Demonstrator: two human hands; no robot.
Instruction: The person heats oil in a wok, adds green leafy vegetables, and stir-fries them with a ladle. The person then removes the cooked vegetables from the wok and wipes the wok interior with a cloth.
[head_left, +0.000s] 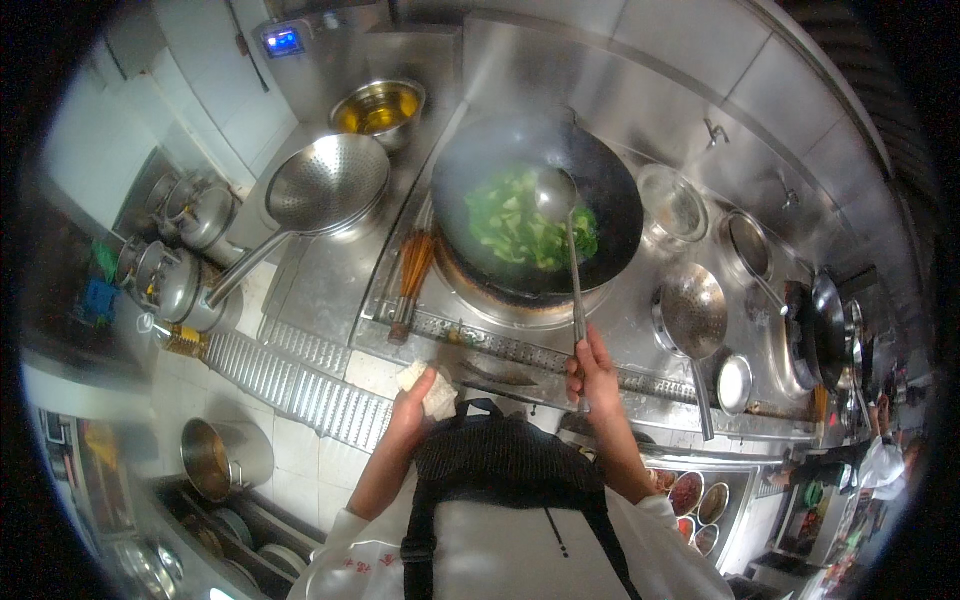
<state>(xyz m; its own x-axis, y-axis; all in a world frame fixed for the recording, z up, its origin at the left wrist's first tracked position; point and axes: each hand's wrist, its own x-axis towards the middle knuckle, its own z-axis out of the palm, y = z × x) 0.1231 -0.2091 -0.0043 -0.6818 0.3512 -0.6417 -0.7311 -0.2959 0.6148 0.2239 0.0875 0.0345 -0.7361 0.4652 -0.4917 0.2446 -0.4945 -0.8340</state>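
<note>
My right hand (596, 375) grips the handle of a long metal ladle (576, 277). The ladle's bowl rests among green leafy vegetables (525, 225) inside a dark wok (480, 154), with steam over its left side. My left hand (412, 405) holds a folded whitish cloth (439, 390) in front of the stove's edge, apart from the wok. Left of the wok, a bamboo wok brush (416, 262) lies on the steel stove top (502, 319).
A perforated strainer (330, 180) and a bowl of yellow oil (379, 112) stand at left. To the right are another strainer (690, 311), a glass-like bowl (671, 206) and a small white bowl (735, 382). A pot (225, 457) stands lower left; another person (877, 465) is far right.
</note>
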